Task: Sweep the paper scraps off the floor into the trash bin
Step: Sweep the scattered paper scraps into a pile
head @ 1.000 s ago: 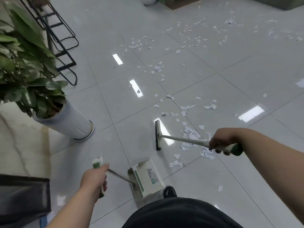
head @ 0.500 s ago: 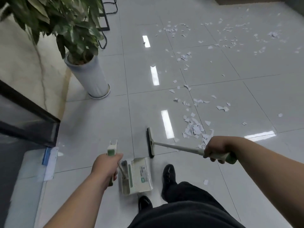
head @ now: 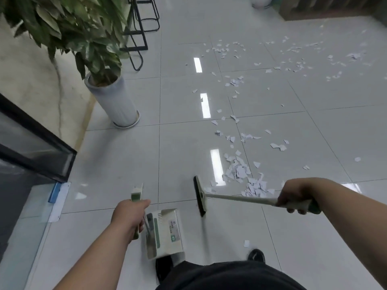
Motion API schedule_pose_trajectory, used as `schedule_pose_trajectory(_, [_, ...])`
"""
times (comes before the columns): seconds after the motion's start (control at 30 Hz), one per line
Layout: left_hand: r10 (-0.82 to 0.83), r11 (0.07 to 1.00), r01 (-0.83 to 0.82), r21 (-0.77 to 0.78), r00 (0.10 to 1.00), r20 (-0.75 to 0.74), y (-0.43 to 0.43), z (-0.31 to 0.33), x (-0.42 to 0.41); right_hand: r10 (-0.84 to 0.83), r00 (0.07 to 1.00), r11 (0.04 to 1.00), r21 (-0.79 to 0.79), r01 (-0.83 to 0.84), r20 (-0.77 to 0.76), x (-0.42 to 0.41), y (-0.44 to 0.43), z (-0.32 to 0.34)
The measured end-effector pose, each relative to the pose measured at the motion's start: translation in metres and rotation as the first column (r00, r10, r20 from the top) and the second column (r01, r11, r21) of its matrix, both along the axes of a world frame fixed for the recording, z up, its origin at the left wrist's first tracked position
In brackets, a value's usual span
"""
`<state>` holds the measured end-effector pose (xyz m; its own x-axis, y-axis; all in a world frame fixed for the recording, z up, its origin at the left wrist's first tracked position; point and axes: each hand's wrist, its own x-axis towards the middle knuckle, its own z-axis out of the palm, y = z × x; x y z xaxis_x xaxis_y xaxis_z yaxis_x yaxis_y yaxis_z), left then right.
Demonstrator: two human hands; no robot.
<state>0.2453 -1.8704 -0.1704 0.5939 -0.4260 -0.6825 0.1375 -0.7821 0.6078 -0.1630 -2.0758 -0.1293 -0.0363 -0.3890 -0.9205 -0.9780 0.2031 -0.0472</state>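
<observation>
White paper scraps (head: 240,171) lie in a loose pile on the grey tiled floor, with more scattered toward the far right. My right hand (head: 293,195) grips the cream and green handle of a broom, whose dark head (head: 200,196) rests on the floor just left of the pile. My left hand (head: 130,214) holds the upright handle of a cream dustpan (head: 165,233), which sits low in front of my feet. One stray scrap (head: 246,243) lies near my right shoe. No trash bin is in sight.
A potted plant in a tall white ribbed pot (head: 114,101) stands at the left. Black metal stool legs (head: 139,34) are behind it. A dark-framed glass panel (head: 35,149) runs along the left edge. A wooden cabinet base (head: 326,7) is at the far right.
The view has swung left and back. The broom head has slid toward me, away from the pile, and the dustpan has come closer to my feet.
</observation>
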Motion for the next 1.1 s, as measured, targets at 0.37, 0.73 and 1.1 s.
schedule_pose_trajectory(0.37, [-0.136, 0.991, 0.131, 0.040, 0.982, 0.130, -0.060, 0.025, -0.207, -0.056, 0.998, 0.979, -0.200, 0.049, -0.033, -0.193, -0.108, 0.001])
schedule_pose_trajectory(0.73, [-0.067, 0.997, 0.063, 0.049, 0.995, 0.073, -0.113, 0.028, -0.265, -0.042, 0.998, 0.967, -0.249, 0.050, 0.035, -0.275, -0.131, 0.005])
schedule_pose_trajectory(1.1, [-0.213, 0.975, 0.205, 0.091, 0.972, 0.095, -0.144, 0.018, -0.260, -0.026, 0.989, 0.996, -0.084, 0.039, 0.149, -0.278, -0.067, 0.009])
